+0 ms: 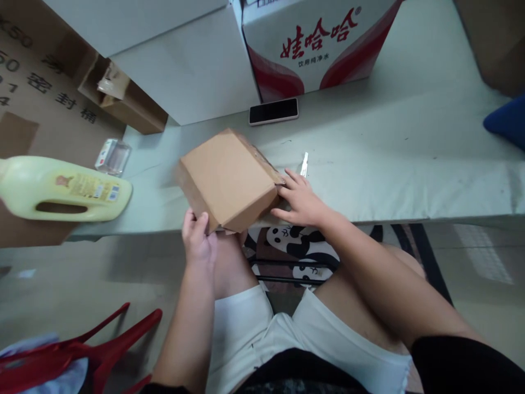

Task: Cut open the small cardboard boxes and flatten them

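A small brown cardboard box point(227, 178) sits tilted at the near edge of the cloth-covered table, its top face plain and closed. My left hand point(199, 235) is closed on its near left corner, thumb on the outside and the other fingers partly hidden. At the box's right corner, my right hand point(302, 201) touches the edge with its fingers stretched and spread apart. Just beyond that hand lies a thin metal blade point(304, 164), partly hidden by the fingers.
A phone point(273, 111) lies before a white and red carton point(320, 49). To the left are a yellow-green jug point(65, 187), a small clear plastic box point(113, 157) and cardboard boxes point(45, 104). A blue object point(508, 123) shows at far right. A red chair point(102, 350) stands lower left.
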`<state>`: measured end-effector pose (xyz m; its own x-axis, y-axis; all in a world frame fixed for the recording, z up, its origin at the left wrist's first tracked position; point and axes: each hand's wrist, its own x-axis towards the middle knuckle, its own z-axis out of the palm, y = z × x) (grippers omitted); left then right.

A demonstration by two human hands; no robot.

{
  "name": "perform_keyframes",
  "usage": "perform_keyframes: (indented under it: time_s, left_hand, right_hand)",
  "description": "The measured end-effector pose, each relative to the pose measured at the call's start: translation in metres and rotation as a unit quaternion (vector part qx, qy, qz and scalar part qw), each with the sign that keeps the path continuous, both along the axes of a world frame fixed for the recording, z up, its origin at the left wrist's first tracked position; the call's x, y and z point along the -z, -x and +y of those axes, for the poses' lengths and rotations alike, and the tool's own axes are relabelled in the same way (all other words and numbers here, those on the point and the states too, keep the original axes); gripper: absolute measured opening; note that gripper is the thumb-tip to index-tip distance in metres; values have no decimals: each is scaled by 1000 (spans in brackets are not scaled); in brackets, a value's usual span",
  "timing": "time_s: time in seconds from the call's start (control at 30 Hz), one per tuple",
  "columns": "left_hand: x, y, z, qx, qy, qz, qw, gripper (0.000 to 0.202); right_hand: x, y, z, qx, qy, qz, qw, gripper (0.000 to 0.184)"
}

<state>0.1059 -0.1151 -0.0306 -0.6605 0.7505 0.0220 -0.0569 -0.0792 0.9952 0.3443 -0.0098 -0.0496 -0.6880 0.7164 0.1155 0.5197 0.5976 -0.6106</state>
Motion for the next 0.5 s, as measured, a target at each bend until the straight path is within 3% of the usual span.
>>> perform_keyframes:
  time_s: [0.1, 0.27, 0.4, 0.5]
  left_hand:
    - [-12, 1, 4, -44, -23, 13, 999, 41]
    - [-28, -4, 3, 65, 11, -45, 997, 45]
    - [-20, -10, 2, 88, 23, -48, 995, 47]
    - [-13, -12, 5, 74, 0, -63, 995, 45]
  right_hand:
    - [2, 3, 2, 3, 1, 52, 999, 56]
    - [-3, 4, 0, -15, 21, 162, 986, 57]
    - [-6, -1, -4, 30, 48, 188, 981, 60]
    - [-10, -4, -5, 124, 23, 204, 971, 83]
